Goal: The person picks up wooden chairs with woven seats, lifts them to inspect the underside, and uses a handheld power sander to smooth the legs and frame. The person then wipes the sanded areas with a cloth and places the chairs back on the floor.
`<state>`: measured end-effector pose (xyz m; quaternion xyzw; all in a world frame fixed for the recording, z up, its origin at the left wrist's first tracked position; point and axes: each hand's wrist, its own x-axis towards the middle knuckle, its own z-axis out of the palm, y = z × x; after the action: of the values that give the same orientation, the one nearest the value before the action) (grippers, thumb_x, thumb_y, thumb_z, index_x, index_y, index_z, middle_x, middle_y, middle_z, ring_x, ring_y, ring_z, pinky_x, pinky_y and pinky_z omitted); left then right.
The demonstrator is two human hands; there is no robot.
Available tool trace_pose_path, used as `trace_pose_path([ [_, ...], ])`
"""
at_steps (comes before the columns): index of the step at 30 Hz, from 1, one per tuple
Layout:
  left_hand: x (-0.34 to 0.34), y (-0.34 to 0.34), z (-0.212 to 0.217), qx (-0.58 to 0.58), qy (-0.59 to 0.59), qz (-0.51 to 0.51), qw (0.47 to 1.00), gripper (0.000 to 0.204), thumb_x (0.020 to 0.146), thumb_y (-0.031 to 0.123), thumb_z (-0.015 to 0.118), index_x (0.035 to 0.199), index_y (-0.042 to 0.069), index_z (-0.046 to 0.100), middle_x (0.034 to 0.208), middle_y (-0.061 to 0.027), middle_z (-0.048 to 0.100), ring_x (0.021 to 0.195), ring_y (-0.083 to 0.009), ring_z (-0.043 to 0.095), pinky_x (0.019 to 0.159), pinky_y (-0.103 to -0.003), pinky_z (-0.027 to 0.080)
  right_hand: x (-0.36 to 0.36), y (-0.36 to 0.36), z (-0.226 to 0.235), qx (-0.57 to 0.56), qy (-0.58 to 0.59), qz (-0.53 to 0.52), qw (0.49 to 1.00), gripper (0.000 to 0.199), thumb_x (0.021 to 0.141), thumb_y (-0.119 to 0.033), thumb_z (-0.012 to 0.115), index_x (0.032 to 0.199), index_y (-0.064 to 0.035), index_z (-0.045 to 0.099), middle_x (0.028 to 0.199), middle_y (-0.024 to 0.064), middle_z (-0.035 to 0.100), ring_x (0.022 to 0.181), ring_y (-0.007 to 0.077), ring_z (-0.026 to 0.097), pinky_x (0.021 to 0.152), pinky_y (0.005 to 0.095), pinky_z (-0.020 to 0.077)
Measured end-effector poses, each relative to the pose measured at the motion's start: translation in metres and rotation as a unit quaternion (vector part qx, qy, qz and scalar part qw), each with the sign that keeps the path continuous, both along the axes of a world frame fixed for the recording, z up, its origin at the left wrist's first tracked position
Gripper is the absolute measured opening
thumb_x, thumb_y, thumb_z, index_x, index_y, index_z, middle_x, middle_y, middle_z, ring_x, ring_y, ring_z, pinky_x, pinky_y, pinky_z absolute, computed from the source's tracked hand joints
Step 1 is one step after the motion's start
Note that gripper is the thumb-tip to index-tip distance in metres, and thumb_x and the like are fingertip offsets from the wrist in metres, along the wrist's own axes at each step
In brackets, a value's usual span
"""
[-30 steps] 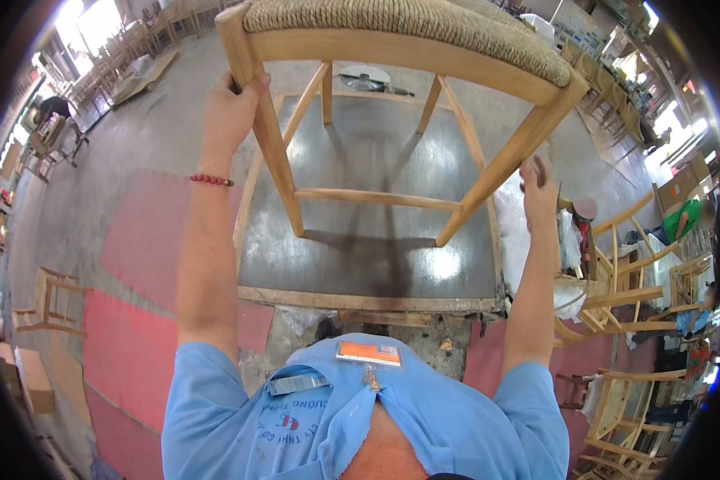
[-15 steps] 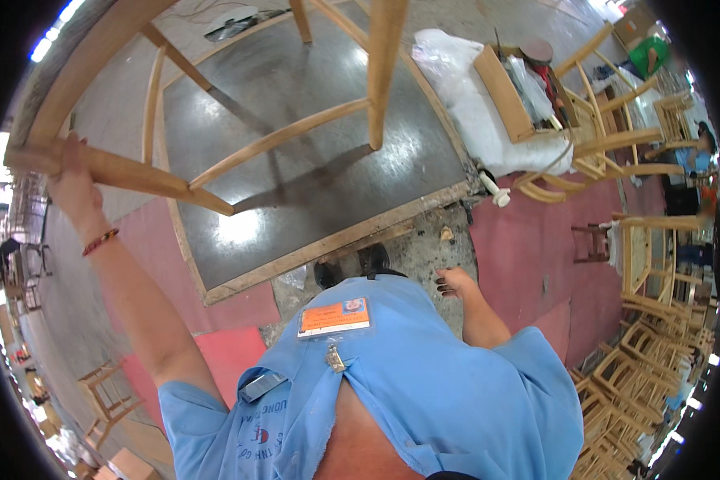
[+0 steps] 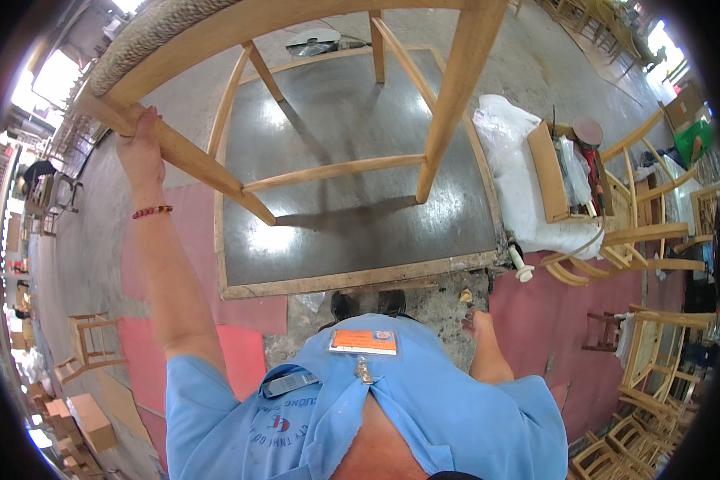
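Pale unfinished wood: a chair frame (image 3: 320,120) with a woven cord seat (image 3: 148,36) hangs tilted above a dark metal-topped desk (image 3: 352,232), its legs pointing down toward the plate without touching it. The left hand (image 3: 140,148) is clenched round one leg just below the seat corner, arm stretched up, a red bead bracelet (image 3: 152,212) on the wrist. This is the only grip on the chair.

Change noted: a second ago both hands carried the chair, one on each front leg, seat level and square to the person. Half a second ago the right hand had already let go and the frame had begun to swing. Now the right hand (image 3: 478,322) is low beside the hip, fingers loose, holding nothing, near the front edge of the desk. The chair has rotated so that a thick leg (image 3: 456,104) crosses the middle of the view and the stretchers (image 3: 336,170) run slantwise.

Judgement: the whole weight rests on one arm, so the frame is likely being turned or swung, not set down squarely.

Surroundings: a white sack (image 3: 512,176) and a small open wooden box of tools (image 3: 560,172) to the right of the desk; stacked chair frames (image 3: 656,240) beyond; red floor mats (image 3: 552,320); an orange badge (image 3: 363,342) on the blue shirt.
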<state>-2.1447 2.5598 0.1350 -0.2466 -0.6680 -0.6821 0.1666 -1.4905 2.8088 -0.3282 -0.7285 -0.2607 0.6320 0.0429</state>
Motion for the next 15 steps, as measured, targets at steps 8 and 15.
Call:
trace_pose_path([
  [8,0.001,0.0,-0.003,0.018,-0.038,-0.006,0.999,0.024,0.089,0.014,0.069,0.105,-0.002,0.06,0.095,-0.0086,0.067,0.087,-0.0167,0.063,0.078,-0.031,0.049,0.012,-0.016,-0.001,-0.012,-0.011,-0.015,1.0,0.042,0.101,-0.022,0.054,0.134,0.0036,0.051,0.125,0.0203,0.06,0.097,0.0343,0.066,0.079,0.0464,0.0559],
  [15,0.006,0.004,-0.001,0.017,-0.043,0.016,0.999,0.025,0.089,0.016,0.07,0.103,-0.002,0.061,0.095,-0.0083,0.067,0.086,-0.0169,0.063,0.078,-0.031,0.049,-0.006,-0.022,0.023,-0.042,-0.065,0.092,0.993,0.041,0.098,-0.025,0.06,0.128,0.0021,0.058,0.122,0.0169,0.063,0.093,0.0324,0.067,0.075,0.0443,0.0564],
])
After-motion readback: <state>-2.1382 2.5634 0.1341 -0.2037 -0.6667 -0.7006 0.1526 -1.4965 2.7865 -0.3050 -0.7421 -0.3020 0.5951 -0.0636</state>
